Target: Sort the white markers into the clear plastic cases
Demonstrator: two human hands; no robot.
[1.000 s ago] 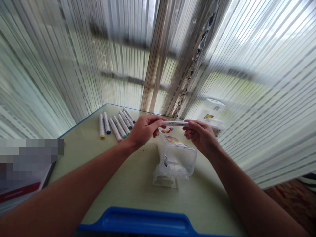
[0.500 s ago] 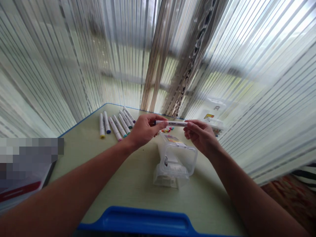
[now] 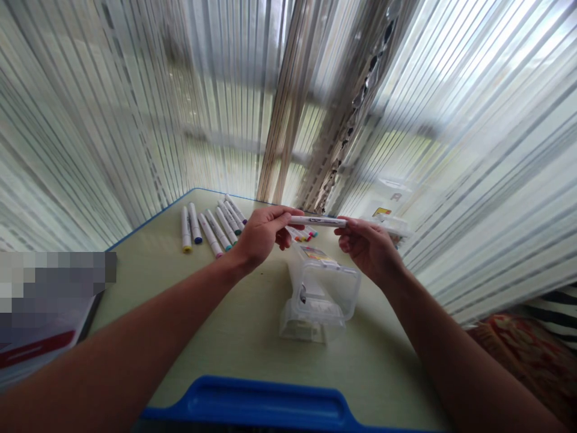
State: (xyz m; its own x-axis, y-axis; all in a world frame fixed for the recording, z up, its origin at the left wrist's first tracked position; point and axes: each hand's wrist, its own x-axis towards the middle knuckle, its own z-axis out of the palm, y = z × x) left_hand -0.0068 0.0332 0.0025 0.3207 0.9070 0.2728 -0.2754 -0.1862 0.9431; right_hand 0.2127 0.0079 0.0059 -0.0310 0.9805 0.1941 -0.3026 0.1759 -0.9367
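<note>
A white marker [image 3: 318, 222] with dark print lies level between my two hands above the table. My left hand [image 3: 264, 234] pinches its left end between thumb and fingers, covering that tip. At the other end, the thumb and fingers of my right hand [image 3: 367, 243] are closed on it. Below the marker a clear plastic case [image 3: 331, 288] lies with its open side toward me. Several white markers [image 3: 216, 231] with coloured ends are spread left of my left hand. More markers [image 3: 306, 233] with red, yellow and green ends lie behind the case, partly hidden.
A second clear container [image 3: 391, 224] with a yellow label stands at the back right by the striped curtain [image 3: 234, 108]. The table [image 3: 234, 343] has a blue edge and a blue tray ledge [image 3: 270, 400] in front. Something with a red stripe [image 3: 38, 349] is at left.
The marker has shifted slightly in my fingers; its dark left tip, visible before, is now covered by my left hand. The case and loose markers stay where they were.
</note>
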